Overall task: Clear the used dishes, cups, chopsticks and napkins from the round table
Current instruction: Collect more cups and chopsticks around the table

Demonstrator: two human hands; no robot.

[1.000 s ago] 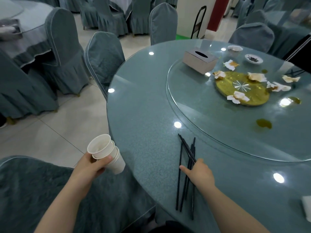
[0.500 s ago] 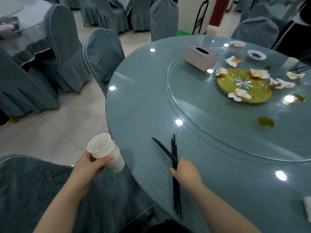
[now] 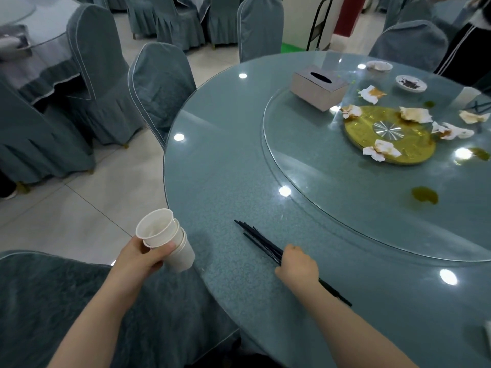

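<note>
Round table: left hand gripping stacked empty cups, right hand closed around chopsticks.

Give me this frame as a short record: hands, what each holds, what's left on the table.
left hand: holds stacked cups, off the table edge
right hand: closed over black chopsticks lying on the table
turntable: tissue box, crumpled napkins, sauce spills
far side: two small dishes
</note>
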